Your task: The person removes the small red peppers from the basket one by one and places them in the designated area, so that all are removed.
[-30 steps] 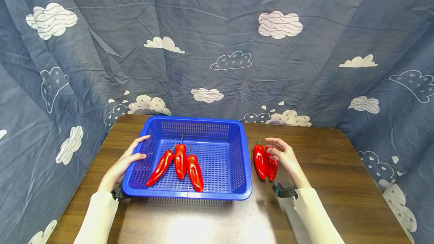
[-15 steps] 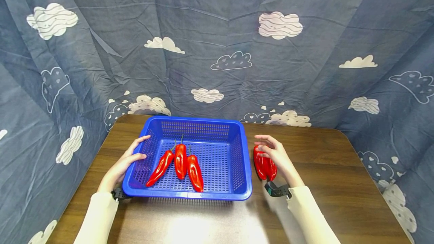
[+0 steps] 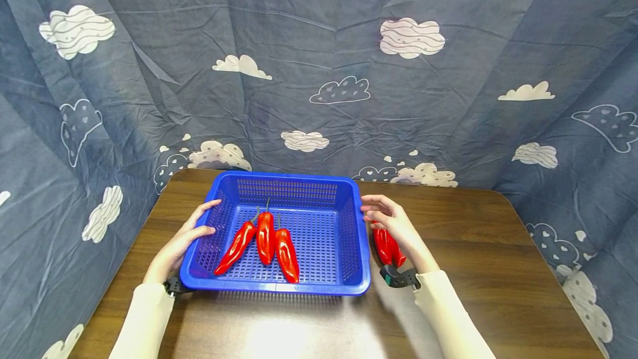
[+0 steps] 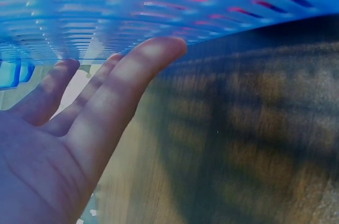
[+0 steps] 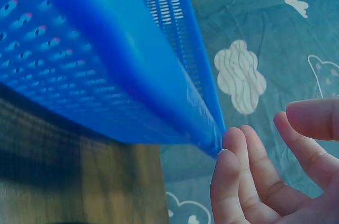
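A blue plastic basket with slotted walls holds three red peppers, among them a long pepper with a thin green stem. My left hand holds the basket's left side. In the head view its thumb and forefinger reach over the rim, while in the left wrist view fingers lie along the underside of the slotted wall. At the right rim, my right hand has its fingers loosely bent and apart, fingertips right at the rim's far corner. Two more red peppers lie on the table, partly hidden beneath this hand.
The brown wooden table extends to both sides of the basket and in front of it. Behind it hangs a dark blue curtain printed with white clouds. A black wrist strap sits below the right hand.
My right hand has moved left, from over the two loose peppers to the basket's right rim. The left hand, the basket and all the peppers stay where they were.
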A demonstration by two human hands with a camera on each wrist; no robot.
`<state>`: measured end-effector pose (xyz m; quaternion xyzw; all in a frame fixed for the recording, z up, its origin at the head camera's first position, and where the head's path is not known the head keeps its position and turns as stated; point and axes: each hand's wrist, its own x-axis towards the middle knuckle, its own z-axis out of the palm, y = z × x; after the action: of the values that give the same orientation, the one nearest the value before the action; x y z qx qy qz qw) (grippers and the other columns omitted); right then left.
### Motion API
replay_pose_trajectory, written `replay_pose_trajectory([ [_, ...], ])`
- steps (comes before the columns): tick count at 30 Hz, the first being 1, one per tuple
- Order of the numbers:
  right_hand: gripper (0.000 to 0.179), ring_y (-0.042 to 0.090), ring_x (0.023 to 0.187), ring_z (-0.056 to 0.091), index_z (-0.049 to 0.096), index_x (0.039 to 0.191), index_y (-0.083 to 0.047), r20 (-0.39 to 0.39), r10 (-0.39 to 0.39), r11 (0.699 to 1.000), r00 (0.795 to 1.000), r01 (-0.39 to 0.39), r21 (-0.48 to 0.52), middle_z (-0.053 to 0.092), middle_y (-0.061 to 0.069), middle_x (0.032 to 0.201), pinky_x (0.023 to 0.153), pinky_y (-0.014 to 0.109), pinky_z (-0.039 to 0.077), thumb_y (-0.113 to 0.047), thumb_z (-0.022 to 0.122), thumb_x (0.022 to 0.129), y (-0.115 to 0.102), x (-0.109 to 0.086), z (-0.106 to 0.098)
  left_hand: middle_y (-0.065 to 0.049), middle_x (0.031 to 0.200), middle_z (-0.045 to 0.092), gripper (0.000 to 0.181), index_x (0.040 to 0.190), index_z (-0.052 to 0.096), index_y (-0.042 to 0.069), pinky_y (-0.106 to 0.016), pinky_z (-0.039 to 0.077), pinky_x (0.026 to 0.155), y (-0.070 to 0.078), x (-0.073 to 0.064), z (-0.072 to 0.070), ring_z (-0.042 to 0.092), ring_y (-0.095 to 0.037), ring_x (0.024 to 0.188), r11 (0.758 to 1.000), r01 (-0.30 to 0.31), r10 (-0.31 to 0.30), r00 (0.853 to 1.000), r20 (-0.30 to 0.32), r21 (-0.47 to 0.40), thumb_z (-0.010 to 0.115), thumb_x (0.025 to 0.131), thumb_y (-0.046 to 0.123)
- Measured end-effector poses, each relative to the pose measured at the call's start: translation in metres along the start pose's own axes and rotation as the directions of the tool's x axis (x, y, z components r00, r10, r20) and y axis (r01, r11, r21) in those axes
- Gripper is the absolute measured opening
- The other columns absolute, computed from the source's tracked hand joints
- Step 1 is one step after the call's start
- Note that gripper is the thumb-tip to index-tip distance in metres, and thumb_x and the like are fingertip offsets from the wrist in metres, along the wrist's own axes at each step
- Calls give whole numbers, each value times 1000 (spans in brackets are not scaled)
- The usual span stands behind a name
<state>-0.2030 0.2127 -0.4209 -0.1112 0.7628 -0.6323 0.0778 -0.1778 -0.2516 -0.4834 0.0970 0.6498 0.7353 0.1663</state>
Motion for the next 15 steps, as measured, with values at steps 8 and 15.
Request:
replay_pose_trajectory([
  [8, 37, 29, 94, 63, 49, 128, 8, 45, -20, 1000, 999, 20, -6, 56, 33, 117, 78, 39, 52, -4, 51, 93, -6, 5, 10, -24, 145, 16, 61, 150, 21, 24, -43, 48, 85, 1, 0, 1, 45, -36, 114, 1000, 2, -2, 1000, -4, 4, 42, 96, 2],
  [15, 37, 26, 91, 64, 50, 127, 8, 102, -60, 998, 993, 61, -6, 62, 20, 112, 78, 40, 52, -6, 52, 93, -8, 9, 19, -24, 145, 16, 62, 151, 20, 22, -43, 48, 86, 0, 0, 1, 43, -35, 116, 1000, 4, -4, 1000, -7, 4, 42, 96, 3],
])
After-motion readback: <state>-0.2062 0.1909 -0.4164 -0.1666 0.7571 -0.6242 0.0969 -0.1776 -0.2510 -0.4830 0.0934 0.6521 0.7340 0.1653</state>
